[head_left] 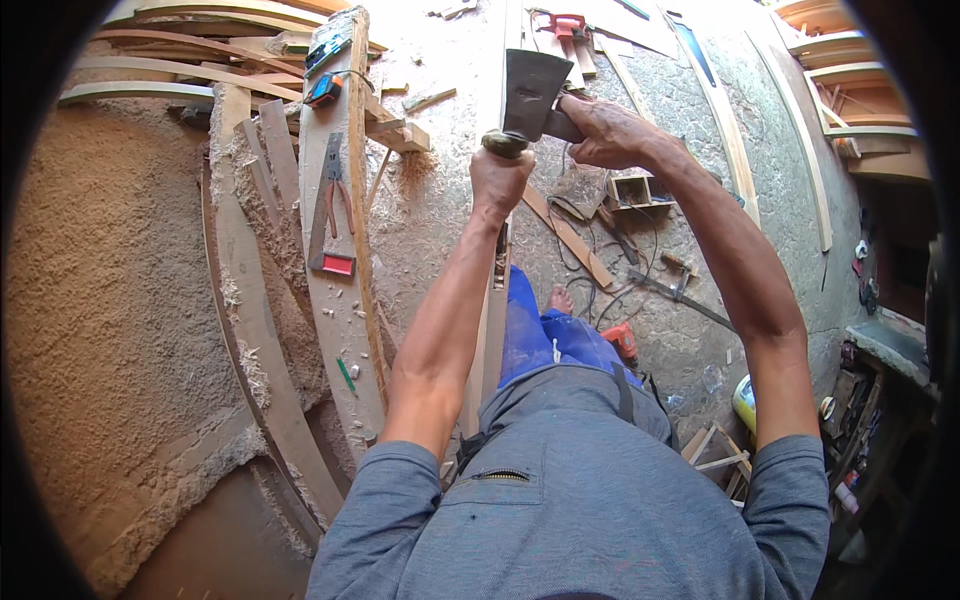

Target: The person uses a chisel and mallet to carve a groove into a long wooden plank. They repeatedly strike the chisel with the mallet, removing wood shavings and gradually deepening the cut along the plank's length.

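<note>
Upright in my closed left hand is a chisel; only its rounded dark handle end shows above my fist, and the blade is hidden. My right hand is wrapped around an axe close to its dark metal head. The flat of the head lies just above the chisel's end; I cannot tell whether they touch. Below my left fist runs a long narrow wooden beam, with a slot cut in its top face, nearer to me than the fist.
To the left, a plank carries pliers, a try square and a tape measure. Curved wood pieces are stacked far left. Tools, cables and a red power tool lie on the floor, right of my legs.
</note>
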Demonstrator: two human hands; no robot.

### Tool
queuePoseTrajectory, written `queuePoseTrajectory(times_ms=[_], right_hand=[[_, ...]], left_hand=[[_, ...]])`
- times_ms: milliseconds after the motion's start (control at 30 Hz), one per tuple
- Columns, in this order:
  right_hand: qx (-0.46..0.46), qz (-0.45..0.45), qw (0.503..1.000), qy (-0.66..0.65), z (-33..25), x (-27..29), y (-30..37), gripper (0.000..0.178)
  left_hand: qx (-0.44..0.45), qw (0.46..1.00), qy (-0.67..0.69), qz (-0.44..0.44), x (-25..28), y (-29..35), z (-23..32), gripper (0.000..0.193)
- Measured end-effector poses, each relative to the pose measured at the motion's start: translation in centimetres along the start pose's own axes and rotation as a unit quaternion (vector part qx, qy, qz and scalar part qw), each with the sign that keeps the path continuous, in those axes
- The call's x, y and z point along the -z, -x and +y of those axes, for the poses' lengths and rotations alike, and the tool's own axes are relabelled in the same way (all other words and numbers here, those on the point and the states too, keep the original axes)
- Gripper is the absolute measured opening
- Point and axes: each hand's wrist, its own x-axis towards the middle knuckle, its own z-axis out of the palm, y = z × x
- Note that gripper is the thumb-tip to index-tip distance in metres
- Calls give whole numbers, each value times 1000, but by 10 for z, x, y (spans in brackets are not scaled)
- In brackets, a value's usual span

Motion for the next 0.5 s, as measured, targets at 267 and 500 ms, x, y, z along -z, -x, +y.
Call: queuePoseTrajectory(times_ms=[267,500], right_hand=[[-78,118,988,-63,-2,37,26,45],[-93,270,904,-320,-8,112,-34,47]], left_hand=[[35,996,-77,-23,5,2,23,17],[43,997,-70,-1,2,-32,-14,13]])
